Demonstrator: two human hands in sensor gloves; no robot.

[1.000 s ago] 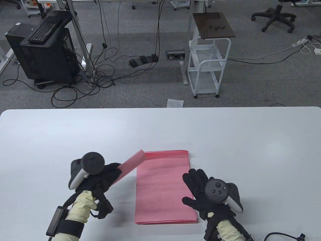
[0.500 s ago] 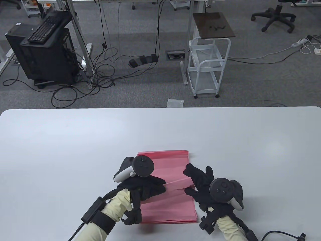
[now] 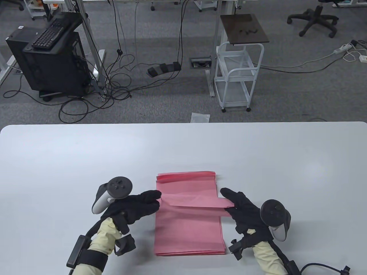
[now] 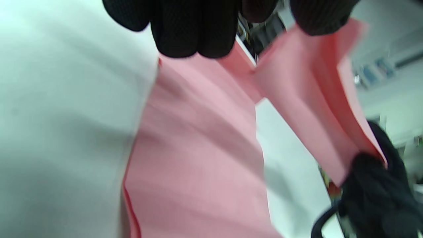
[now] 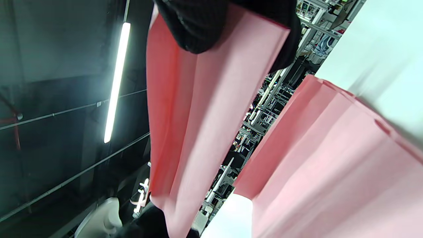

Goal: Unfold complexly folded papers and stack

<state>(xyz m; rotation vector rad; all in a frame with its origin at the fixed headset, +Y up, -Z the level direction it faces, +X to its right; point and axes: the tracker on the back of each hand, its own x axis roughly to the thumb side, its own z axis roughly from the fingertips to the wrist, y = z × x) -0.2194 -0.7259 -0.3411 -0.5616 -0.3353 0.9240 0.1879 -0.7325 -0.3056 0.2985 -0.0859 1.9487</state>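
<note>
While pinching both ends of the folded pink paper strip [image 3: 197,202], holding it stretched just above the flat stack of pink paper sheets [image 3: 187,226], near the front edge of the white table [image 3: 86,154]. Gripping the strip's left end w/ the left hand in black sensor glove [image 3: 134,207], thumb and fingers [image 4: 191,29] clamped on the paper, as the left wrist view is showing. Gripping the other end w/ the right hand in black sensor glove [image 3: 243,210], thumb pressing down on top, fingers closing underneath. Showing several layers along the strip's long edge in the right wrist view, so probably a few folds still to go; exact count impossible to tell, too blurred.

Judging the step: opening the strip out into a full sheet. Doing it well prob. means:
- keeping tension light and even betw. the hands, not yanking, since thin paper tears at creases;
- shifting one pinch to only the top layer, letting the rest drop open;
- keeping the strip over the stack, so laying it down square needs little travel;
- lining up edges w/ the stack before releasing, then smoothing flat w/ straight fingers.

Risk to watch: dragging the top stack sheets out of line while lowering.
</note>
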